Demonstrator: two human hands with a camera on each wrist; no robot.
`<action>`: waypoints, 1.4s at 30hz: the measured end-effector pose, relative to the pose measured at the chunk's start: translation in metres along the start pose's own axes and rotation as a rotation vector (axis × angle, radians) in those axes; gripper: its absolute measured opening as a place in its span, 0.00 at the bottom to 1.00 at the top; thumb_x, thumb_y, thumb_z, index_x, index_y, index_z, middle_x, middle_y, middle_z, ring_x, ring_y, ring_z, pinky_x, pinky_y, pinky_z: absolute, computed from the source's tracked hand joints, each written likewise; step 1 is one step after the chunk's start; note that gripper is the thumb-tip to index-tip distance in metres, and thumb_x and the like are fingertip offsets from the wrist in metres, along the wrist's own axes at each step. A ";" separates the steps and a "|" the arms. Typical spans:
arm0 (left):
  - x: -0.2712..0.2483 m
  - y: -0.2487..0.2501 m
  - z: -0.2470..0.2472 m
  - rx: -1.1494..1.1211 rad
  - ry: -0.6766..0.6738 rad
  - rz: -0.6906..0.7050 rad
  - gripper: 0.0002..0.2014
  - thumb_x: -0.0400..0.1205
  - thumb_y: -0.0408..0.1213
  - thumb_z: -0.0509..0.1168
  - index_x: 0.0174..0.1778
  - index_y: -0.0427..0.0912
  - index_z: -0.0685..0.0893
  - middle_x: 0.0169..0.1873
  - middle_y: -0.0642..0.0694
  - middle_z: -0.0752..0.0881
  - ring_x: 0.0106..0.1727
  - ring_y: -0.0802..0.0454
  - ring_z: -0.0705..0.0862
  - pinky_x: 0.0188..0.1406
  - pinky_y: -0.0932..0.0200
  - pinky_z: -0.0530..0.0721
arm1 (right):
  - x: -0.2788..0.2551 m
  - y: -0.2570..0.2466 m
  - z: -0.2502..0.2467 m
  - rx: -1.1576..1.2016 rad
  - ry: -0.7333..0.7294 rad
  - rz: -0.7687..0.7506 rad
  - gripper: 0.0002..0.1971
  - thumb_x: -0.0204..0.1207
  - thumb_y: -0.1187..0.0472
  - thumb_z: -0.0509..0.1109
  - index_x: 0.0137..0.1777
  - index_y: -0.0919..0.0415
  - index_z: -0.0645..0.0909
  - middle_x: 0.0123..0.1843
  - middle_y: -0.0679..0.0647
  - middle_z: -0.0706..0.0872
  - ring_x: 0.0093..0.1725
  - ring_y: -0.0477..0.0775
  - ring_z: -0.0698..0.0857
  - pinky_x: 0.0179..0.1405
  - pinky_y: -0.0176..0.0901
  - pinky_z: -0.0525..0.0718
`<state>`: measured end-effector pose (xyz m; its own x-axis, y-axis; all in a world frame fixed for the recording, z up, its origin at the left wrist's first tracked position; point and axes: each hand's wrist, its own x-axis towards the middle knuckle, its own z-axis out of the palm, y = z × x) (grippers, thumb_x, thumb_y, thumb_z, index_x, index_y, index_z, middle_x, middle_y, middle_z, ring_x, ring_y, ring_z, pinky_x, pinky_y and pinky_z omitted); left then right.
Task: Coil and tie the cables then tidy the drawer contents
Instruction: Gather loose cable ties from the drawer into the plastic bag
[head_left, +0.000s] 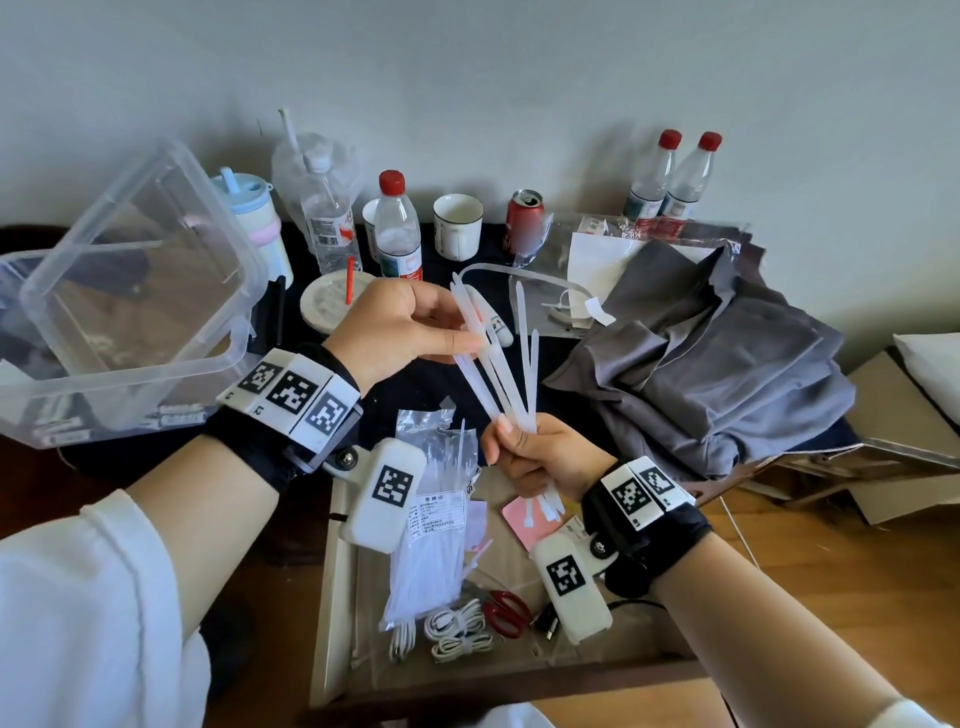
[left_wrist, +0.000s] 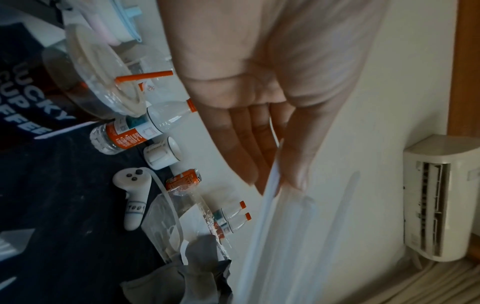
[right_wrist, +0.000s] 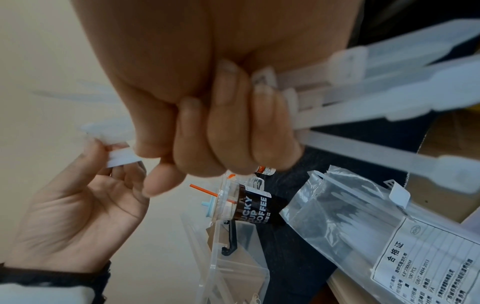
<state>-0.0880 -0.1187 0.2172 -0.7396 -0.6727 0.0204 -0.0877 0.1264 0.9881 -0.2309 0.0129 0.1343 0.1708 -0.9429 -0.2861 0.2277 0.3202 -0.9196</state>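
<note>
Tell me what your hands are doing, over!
Right hand grips cable ties by their heads. Left hand pinches their tips. Coiled cables wait in drawer. Nothing blocking.

We wear white sleeves (head_left: 78, 597) pushed back above black wrist straps (head_left: 249, 441), each carrying white blocks printed with black square markers (head_left: 291, 389) and a white camera housing (head_left: 387, 491) fixed by a screw (head_left: 347, 459)

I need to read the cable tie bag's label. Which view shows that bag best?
The right wrist view: the bag of cable ties lies close, its label facing the camera. The head view shows the whole bag in the drawer, print too small to read. The left wrist view does not show it.
</note>
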 end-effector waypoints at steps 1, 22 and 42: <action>0.001 -0.001 0.000 0.008 0.023 -0.002 0.09 0.68 0.25 0.75 0.41 0.39 0.87 0.36 0.46 0.89 0.39 0.56 0.88 0.43 0.62 0.88 | 0.000 -0.001 0.000 -0.004 -0.003 -0.003 0.17 0.78 0.51 0.55 0.36 0.63 0.74 0.19 0.41 0.62 0.18 0.38 0.58 0.16 0.28 0.57; 0.012 -0.003 -0.041 -0.325 0.520 -0.032 0.06 0.77 0.25 0.69 0.39 0.39 0.83 0.23 0.53 0.86 0.26 0.59 0.81 0.31 0.67 0.79 | -0.013 0.029 -0.047 0.265 0.377 -0.065 0.16 0.76 0.48 0.55 0.37 0.60 0.68 0.19 0.44 0.59 0.15 0.40 0.56 0.17 0.30 0.53; -0.044 -0.062 0.053 -0.406 -0.009 -0.649 0.07 0.75 0.22 0.70 0.39 0.36 0.80 0.30 0.41 0.88 0.32 0.52 0.89 0.31 0.63 0.87 | 0.019 -0.010 -0.013 0.293 0.584 -0.218 0.24 0.85 0.50 0.53 0.30 0.62 0.72 0.29 0.55 0.68 0.16 0.43 0.63 0.15 0.31 0.62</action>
<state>-0.0854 -0.0589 0.1475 -0.6295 -0.5143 -0.5824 -0.2556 -0.5708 0.7803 -0.2426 -0.0097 0.1345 -0.4342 -0.8573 -0.2765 0.4619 0.0517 -0.8854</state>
